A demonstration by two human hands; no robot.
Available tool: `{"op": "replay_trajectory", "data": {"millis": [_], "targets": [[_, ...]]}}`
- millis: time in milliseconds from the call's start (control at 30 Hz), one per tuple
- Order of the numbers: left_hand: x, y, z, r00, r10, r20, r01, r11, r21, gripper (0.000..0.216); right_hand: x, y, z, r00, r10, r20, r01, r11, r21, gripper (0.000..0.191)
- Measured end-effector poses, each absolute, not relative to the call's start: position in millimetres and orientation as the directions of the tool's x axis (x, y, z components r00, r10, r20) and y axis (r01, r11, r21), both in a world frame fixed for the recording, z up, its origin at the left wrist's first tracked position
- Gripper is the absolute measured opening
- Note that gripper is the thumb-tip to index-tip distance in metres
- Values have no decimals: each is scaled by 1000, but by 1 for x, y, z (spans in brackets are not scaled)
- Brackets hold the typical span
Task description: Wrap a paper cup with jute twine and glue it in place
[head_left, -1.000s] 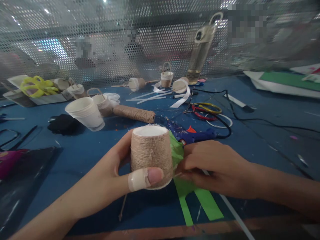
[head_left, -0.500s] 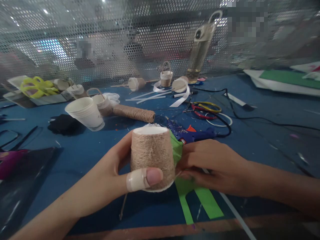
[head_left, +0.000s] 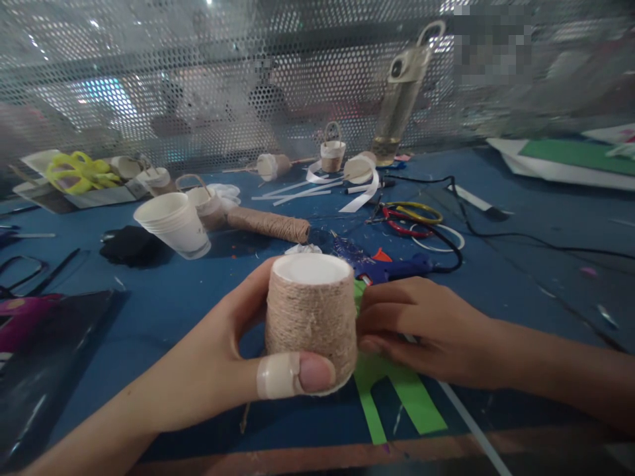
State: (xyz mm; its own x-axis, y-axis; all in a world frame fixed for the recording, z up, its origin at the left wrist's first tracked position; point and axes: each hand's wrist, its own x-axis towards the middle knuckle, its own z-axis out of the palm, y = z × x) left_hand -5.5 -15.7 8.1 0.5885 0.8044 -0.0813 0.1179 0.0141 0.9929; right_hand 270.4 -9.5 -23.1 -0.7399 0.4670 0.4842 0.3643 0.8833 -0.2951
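A perforated metal screen runs along the back of a blue table, whose near edge is a reddish-brown strip crossing low in view. On the right, a broad stretch of blue lies beyond the right forearm, crossed by a black cable and dotted with small scraps. On the left, a narrower stretch of blue separates the left forearm from a dark, glossy flat item. Directly ahead the room is tighter: a roll of twine, a stack of paper cups and a blue glue gun stand just past the hands. The twine-wrapped cup is at the middle front, near the table's near edge, in the left hand, whose thumb, wearing a pale bandage, presses across the lower front while the fingers go round behind. The cup stands narrow end up, its sides closely wound in fuzzy tan rows, with a smooth white round face on top and a thin white rim below; whether it touches the table cannot be told. The right hand is curled just beside the cup, over green paper and a white strip; its fingertips are hidden, so its grip cannot be told.
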Motion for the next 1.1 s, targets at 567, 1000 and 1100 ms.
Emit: {"op": "replay_trajectory", "data": {"millis": [567, 1000, 1100], "targets": [[-5, -16, 14, 606, 788, -109, 184, -5, 983, 55, 269, -12, -21, -742, 495, 452, 429, 869, -248, 47], [-3, -17, 18, 592, 795, -132, 202, 12, 979, 62, 271, -11, -22, -760, 498, 416, 413, 866, -283, 45], [-5, -18, 16, 595, 796, -114, 205, -12, 979, 62, 271, -11, -23, -764, 505, 402, 415, 861, -294, 44]]}}
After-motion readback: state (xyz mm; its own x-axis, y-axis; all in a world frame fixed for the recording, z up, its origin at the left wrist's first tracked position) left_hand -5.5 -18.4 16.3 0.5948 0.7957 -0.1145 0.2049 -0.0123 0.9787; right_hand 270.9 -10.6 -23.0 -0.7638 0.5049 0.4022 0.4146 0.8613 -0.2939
